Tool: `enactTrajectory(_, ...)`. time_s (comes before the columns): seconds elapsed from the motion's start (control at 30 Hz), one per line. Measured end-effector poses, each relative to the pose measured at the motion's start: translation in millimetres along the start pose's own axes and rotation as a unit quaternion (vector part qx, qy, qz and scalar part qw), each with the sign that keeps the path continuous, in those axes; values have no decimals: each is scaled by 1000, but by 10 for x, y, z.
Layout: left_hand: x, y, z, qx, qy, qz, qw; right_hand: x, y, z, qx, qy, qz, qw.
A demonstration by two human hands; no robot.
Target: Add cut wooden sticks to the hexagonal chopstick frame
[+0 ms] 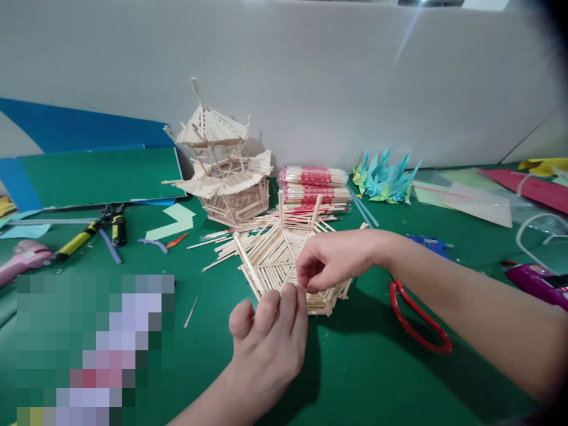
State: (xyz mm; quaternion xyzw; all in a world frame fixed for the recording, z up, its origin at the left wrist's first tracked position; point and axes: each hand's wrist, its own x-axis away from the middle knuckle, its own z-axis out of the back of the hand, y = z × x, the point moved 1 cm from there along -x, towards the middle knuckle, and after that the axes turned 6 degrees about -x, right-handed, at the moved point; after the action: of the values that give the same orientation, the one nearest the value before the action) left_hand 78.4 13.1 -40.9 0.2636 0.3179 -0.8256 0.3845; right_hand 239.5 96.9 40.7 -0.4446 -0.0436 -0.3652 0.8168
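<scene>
A polygonal frame [270, 260] built of thin wooden sticks sits on the green table in front of me, with short upright posts at its corners. My left hand [273, 334] is at its near left edge, fingers bent and closed together over the rim. From the right, my right hand [332, 260] reaches over the frame, thumb and fingers pinched close to my left fingertips. Whatever lies between the right fingers is hidden or too small to name. Behind stands a tiered stick pavilion [217, 171], and loose sticks [228, 251] lie beside the frame.
Packs of sticks [315, 186] lie behind the frame, left of a blue paper-fold piece [386, 177]. Red-handled scissors [419, 322] rest under my right forearm. Yellow-black pliers [89, 234] and a pink glue gun [26, 260] are left; a purple glue gun [539, 281] is right.
</scene>
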Motion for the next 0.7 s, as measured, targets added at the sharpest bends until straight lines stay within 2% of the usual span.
enactTrajectory(0.07,-16,5,-1,-3,8,9,1000,44,13,8,-7,15,15,1000)
enactTrajectory(0.13,-28,7,-2,-8,-1,-2,1000,131,46,13,-25,67,31,997)
enactTrajectory(0.2,-29,1,-7,-1,-6,-8,1000,267,108,-8,-65,162,38,984)
enactTrajectory(0.3,-20,-26,-14,34,11,4,999,519,229,-148,-130,295,36,946)
enactTrajectory(0.4,-34,-65,-8,62,26,4,998,697,310,-415,-84,342,-14,936)
enactTrajectory(0.5,-61,-103,0,83,27,11,996,713,314,-683,4,397,-51,916)
enactTrajectory(0.6,-71,-124,-12,94,11,23,995,605,304,-865,39,427,-45,902)
enactTrajectory(0.7,-80,-144,-12,101,14,26,994,492,326,-954,20,461,-12,887)
